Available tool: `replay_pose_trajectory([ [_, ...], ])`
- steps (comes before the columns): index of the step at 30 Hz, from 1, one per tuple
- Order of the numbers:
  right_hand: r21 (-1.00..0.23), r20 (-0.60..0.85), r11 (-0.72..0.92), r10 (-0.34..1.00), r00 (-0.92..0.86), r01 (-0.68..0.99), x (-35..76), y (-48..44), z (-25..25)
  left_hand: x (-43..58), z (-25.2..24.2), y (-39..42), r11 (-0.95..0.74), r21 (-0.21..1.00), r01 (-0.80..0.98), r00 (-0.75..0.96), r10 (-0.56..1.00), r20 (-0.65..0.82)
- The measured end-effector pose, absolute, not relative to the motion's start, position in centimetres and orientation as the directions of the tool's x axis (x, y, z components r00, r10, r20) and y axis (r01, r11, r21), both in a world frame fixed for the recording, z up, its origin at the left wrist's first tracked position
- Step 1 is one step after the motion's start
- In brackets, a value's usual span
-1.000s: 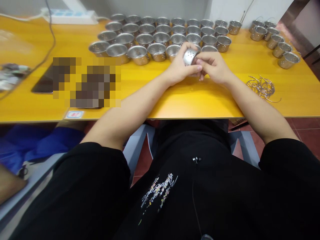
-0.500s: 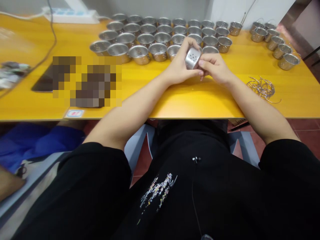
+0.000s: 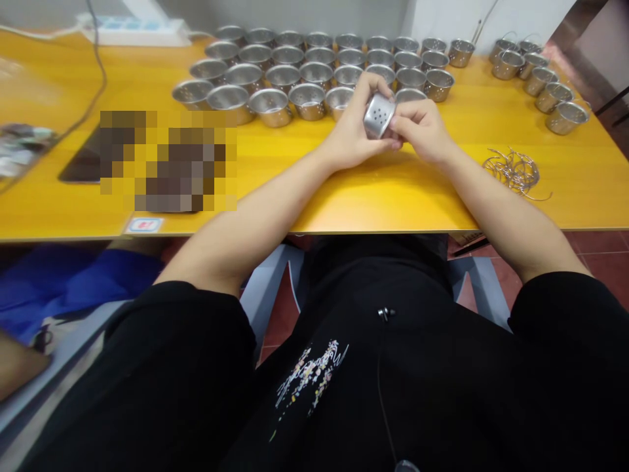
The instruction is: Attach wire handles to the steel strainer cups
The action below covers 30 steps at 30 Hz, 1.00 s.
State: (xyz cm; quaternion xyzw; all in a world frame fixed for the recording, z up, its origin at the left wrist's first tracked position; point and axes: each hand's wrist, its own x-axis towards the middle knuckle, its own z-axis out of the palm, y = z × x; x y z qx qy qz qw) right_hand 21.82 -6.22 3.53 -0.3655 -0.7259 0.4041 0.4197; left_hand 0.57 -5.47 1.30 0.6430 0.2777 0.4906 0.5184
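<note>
Both hands meet over the yellow table (image 3: 373, 196), holding one small perforated metal cup (image 3: 378, 116) tipped on its side, its holed bottom facing me. My left hand (image 3: 351, 134) wraps round the cup from the left, fingers curled over its top. My right hand (image 3: 423, 130) pinches it from the right, fingers pressed together at its rim. Just behind the hands stand several rows of identical metal cups (image 3: 295, 69), open side up.
A second group of cups with wire handles (image 3: 540, 75) stands at the far right. A loose pile of wire handles (image 3: 514, 172) lies right of my right arm. A dark phone (image 3: 81, 164), a black cable (image 3: 101, 72) and a white power strip (image 3: 142, 29) occupy the left.
The cup has been turned in my hands, so its holed bottom faces me more squarely. Both hands stay in about the same spot.
</note>
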Motion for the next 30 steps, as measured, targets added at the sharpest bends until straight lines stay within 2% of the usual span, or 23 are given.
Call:
replay_pose_trajectory([
  [3,-0.887,0.330,0.420,0.866,-0.375,0.189,21.8,-6.3,3.7,0.7,1.7,-5.9,-0.392,0.913,-0.112,0.319,0.856,0.407],
  [7,-0.841,0.368,0.468,0.862,-0.347,0.271,21.6,-6.3,4.1,0.5,1.7,-5.6,-0.487,0.862,-0.138,0.284,0.815,0.506],
  [13,-0.777,0.428,0.534,0.836,-0.343,0.333,21.5,-6.0,4.4,0.2,1.4,-3.8,-0.679,0.733,0.035,0.381,0.687,0.619],
  [22,-0.728,0.403,0.557,0.819,-0.408,0.400,21.7,-7.0,5.2,-0.5,1.1,-4.1,-0.657,0.733,0.180,0.339,0.740,0.580],
  [30,-0.704,0.394,0.573,0.807,-0.441,0.420,21.8,-7.1,5.4,-0.3,0.9,-4.1,-0.669,0.737,0.095,0.321,0.722,0.613],
])
